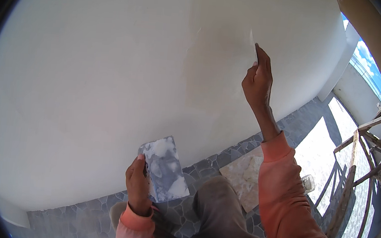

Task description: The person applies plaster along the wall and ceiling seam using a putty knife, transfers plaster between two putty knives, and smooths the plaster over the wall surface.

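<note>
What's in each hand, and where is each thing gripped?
The left hand holds a flat, rectangular, white-smeared grey board by its left edge. The right hand grips a thin, pale, flat blade by its lower end; material unclear.

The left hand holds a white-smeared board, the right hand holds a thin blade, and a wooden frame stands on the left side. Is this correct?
Not entirely: the head view shows the wooden frame on the right side. The left hand does hold the white-smeared board, and the right hand the thin blade.
</note>
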